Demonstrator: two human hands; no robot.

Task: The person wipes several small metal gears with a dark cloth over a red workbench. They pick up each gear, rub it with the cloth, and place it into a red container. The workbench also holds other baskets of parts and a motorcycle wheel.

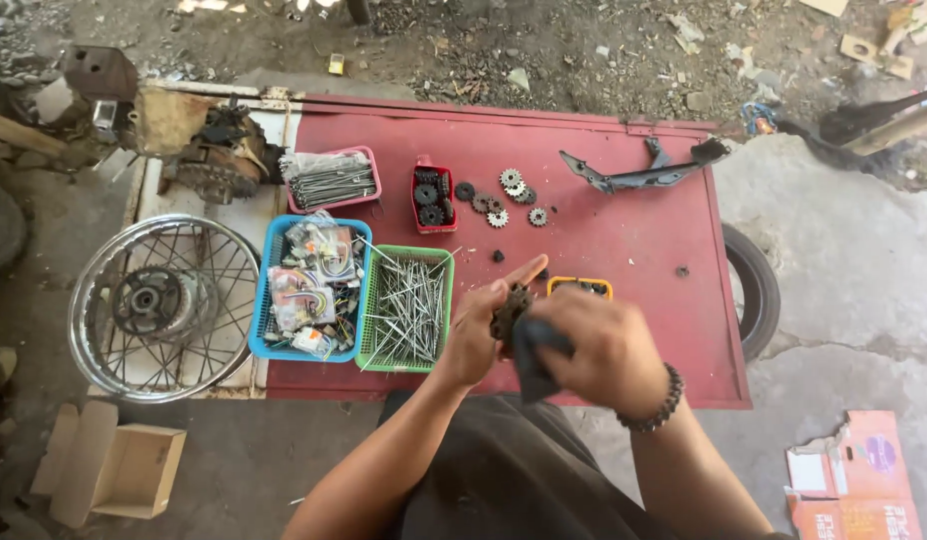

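Right hand (604, 350) clutching dark cloth (532, 362), left hand (479, 335) gripping grimy sprocket (509, 310), above red table (624, 250)

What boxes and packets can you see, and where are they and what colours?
Cardboard box: bottom left on the ground, brown, open flaps.
Torn orange carton: bottom right on the ground, flattened, orange with white patches and a purple spot.
Small packets: in the blue basket on the red board, clear wrappers with mixed colours.
No screens or signs.
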